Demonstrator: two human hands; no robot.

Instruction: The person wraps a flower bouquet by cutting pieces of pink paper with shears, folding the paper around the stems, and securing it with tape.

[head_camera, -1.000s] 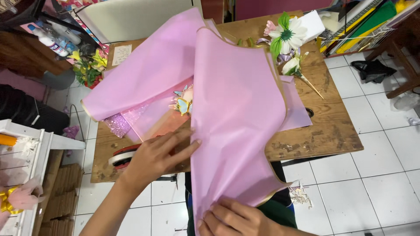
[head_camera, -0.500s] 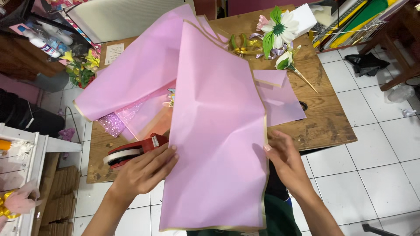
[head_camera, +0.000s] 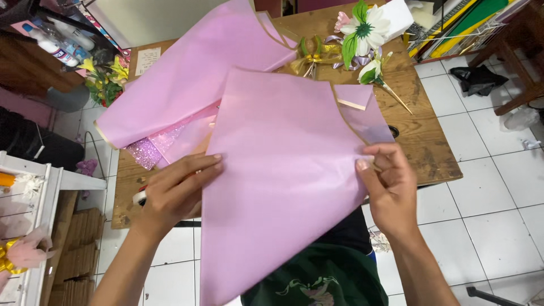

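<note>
I hold a large pink wrapping sheet (head_camera: 283, 170) with a thin gold edge, spread flat over the near side of a wooden table (head_camera: 422, 136). My left hand (head_camera: 175, 192) pinches its left edge, fingers lying on top. My right hand (head_camera: 388, 187) grips its right edge between thumb and fingers. Behind it another pink sheet (head_camera: 192, 79) lies on the table, with glittery pink paper (head_camera: 147, 150) under it. Part of a tape dispenser (head_camera: 139, 197) peeks out beside my left hand.
White artificial flowers (head_camera: 365, 28) and a gold ribbon bow (head_camera: 311, 56) lie at the table's far side. Yellow flowers (head_camera: 105, 76) and bottles (head_camera: 56, 45) stand at the left. A white shelf (head_camera: 34, 226) is at left; white floor tiles (head_camera: 487, 192) at right.
The sheet has been turned and spread wider and flatter. My right hand moved up and out to its right edge; my left hand shifted up along the left edge, covering the tape dispenser.
</note>
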